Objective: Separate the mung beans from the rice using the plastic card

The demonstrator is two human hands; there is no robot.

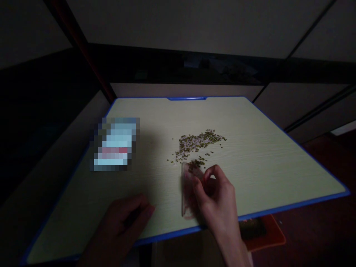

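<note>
My right hand (218, 200) hovers at or rests on a clear flat plastic container (187, 193) near the table's front edge. Its fingers are curled, with thumb and index bent toward each other; whatever they pinch is too dark to make out. A small clump of dark green bean-like grains (196, 163) lies at the container's far end. Beyond it spreads a larger patch of the same grains (194, 144), loosely scattered over the tabletop. My left hand (122, 218) lies in shadow at the front left, loosely closed, with nothing visible in it.
The pale table (250, 148) has a blue rim. A phone-like screen (116, 144), blurred out, stands at its left side. Below the right front edge sits an orange tray (274, 237) with dark contents. A light panelled wall (189, 22) rises behind.
</note>
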